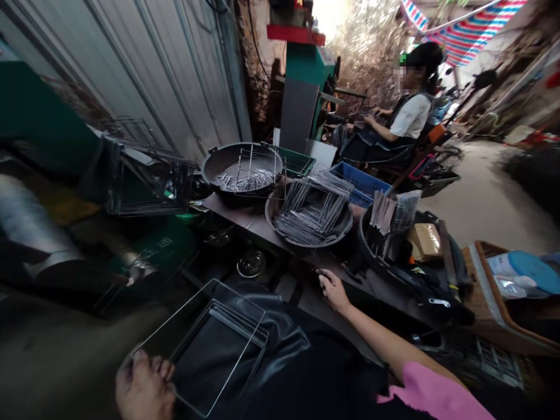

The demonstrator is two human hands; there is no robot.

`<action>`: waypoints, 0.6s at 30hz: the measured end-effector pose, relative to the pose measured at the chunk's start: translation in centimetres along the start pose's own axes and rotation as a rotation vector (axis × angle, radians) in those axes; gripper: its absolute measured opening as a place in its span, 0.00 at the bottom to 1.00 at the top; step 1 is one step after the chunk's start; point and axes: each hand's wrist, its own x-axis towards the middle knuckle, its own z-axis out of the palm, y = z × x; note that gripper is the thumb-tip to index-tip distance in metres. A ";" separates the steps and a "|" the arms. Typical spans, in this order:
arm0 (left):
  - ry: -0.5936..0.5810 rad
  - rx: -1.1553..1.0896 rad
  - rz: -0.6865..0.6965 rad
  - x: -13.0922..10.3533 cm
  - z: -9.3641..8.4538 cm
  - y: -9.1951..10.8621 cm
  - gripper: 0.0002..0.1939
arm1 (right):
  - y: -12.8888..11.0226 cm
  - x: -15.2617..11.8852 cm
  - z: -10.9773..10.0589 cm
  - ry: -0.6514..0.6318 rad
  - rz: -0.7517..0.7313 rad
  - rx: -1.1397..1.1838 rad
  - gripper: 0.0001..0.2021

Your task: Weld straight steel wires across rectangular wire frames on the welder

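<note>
Left hand (146, 382) gripping wire frame (235, 366); right hand (335, 290) half-curled near pan (276, 228).

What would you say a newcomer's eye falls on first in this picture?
Probably the thin wire rectangle held by the left hand, at lower left. Next come the round pan heaped with bent wires, near the middle, and the red, white and blue striped sheet at upper right.

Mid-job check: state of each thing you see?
Left hand: closed on wire frame
Wire frame: held at a corner
Frame stack: lying on dark apron
Right hand: fingers curled, grip unclear
Left pan: uncovered, metal pieces inside
Middle pan: uncovered, heaped with bent wire
Rod bundle: upright in right pan
Blue crate: open-topped
Brown basket: open-topped
Other person: seated
</note>
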 end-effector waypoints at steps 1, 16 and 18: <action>0.029 -0.021 -0.014 0.0 0.3 0.1 0.15 | -1.3 -0.2 1.4 -0.125 0.126 0.185 0.14; 0.162 -0.328 0.082 1.4 -2.8 3.5 0.10 | -8.9 1.2 15.9 -0.610 -0.040 0.411 0.12; 0.169 -0.333 0.102 2.0 -3.3 4.2 0.11 | -7.3 0.5 16.9 -0.581 -0.218 0.261 0.11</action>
